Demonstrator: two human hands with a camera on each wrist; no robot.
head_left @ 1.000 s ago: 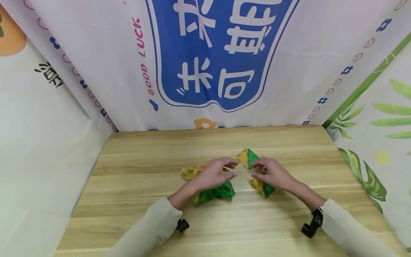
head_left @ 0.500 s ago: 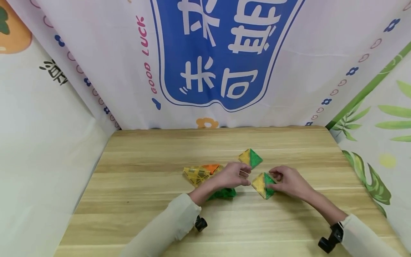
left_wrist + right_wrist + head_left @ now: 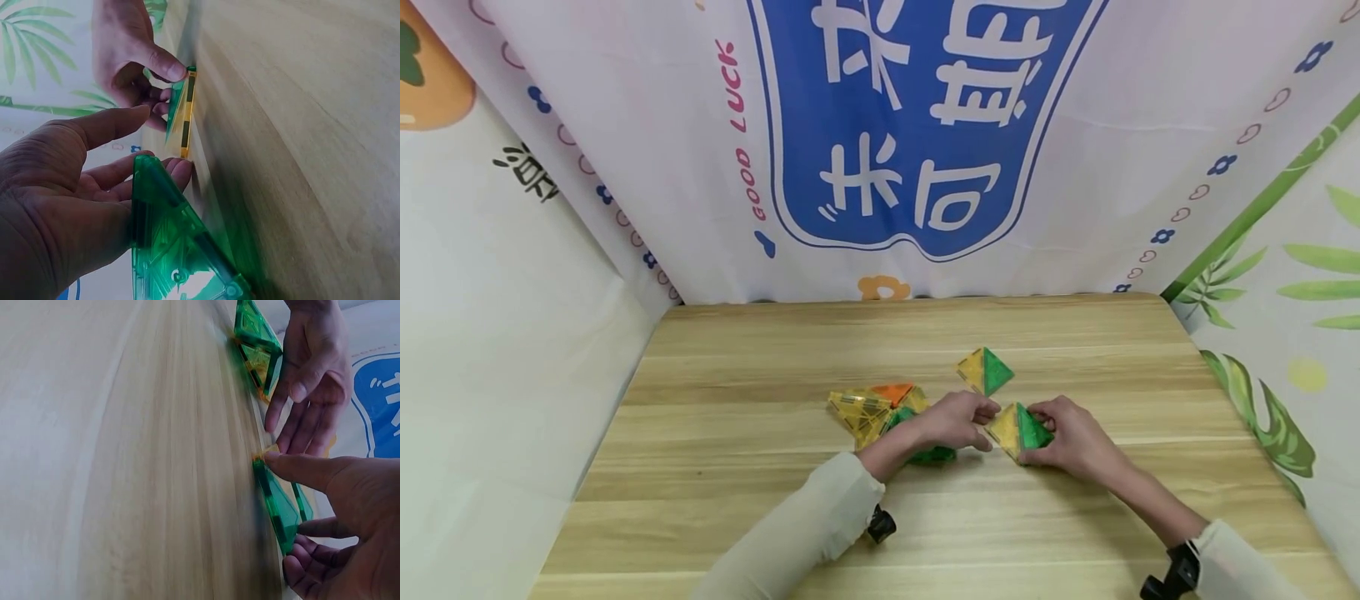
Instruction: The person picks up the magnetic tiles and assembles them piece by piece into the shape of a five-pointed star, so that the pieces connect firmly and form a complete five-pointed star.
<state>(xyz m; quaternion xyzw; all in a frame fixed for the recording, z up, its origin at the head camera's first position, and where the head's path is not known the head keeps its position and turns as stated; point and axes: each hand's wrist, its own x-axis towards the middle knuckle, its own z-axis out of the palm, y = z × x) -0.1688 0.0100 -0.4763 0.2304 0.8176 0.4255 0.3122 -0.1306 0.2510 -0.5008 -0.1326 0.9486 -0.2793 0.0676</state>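
Note:
A yellow and green pair of triangular magnetic tiles [image 3: 1019, 432] lies edge to edge on the table, forming a diamond. My right hand [image 3: 1070, 440] grips its green half, thumb at the near corner and fingers along the far edge, as the right wrist view also shows. My left hand [image 3: 953, 422] has its fingers loosely extended close to the yellow corner; whether they touch it I cannot tell. Beneath and behind my left wrist is a cluster of yellow, orange and green magnetic tiles [image 3: 859, 410], partly hidden. Its green side [image 3: 178, 244] rises beside my left hand in the left wrist view.
A second yellow and green diamond of magnetic tiles [image 3: 985, 371] lies farther back on the wooden table [image 3: 737, 358]. A printed cloth [image 3: 700, 250] hangs behind the table's far edge, with further cloths at both sides.
My left hand has moved right, off the cluster and toward the nearer diamond. The right hand has drawn back from over that diamond and taken hold of its green half.

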